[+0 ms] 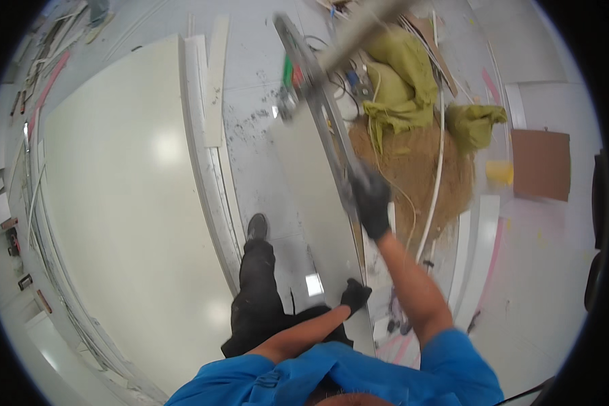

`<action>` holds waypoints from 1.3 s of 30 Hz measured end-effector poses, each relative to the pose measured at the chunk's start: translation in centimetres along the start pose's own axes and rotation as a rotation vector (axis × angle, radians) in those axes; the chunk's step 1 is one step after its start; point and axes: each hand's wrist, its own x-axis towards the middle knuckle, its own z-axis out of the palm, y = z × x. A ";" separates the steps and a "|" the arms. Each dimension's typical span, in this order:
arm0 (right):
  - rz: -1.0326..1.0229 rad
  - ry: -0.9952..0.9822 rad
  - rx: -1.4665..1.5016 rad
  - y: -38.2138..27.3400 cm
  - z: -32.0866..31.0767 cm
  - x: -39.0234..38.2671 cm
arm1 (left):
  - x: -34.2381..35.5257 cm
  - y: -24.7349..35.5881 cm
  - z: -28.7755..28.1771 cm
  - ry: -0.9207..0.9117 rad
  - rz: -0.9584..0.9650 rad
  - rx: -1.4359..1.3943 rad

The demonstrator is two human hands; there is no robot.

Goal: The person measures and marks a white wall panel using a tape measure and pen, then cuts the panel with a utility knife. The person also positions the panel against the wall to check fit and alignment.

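My right hand [371,203], in a black glove, is closed on a long grey metal bar [311,71], blurred by motion, that runs forward from it over a pale narrow panel [318,203]. A paler beam [352,37] crosses its far part. My left hand [355,294], also gloved in black, is closed at the lower part of the narrow panel's right edge, with its fingers seemingly gripping that edge.
A wide white panel [122,203] with long strips beside it lies to my left. Ahead right are olive sacks [402,74], a brown sheet [419,169], cables and a white pipe [438,169]. Farther right are a brown square board [540,166] and white strips [480,250].
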 end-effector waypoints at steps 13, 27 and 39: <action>-0.248 -0.049 -0.318 -6.8 -9.3 20.8 | -0.2 1.5 -13.6 0.317 -0.103 -0.061; 0.574 -0.163 -0.375 13.7 -21.2 -1.6 | 2.3 -2.7 -14.6 0.209 -0.066 -0.264; 0.825 0.239 0.573 20.8 -24.4 2.9 | -0.6 1.8 -16.0 -0.111 -0.117 -0.040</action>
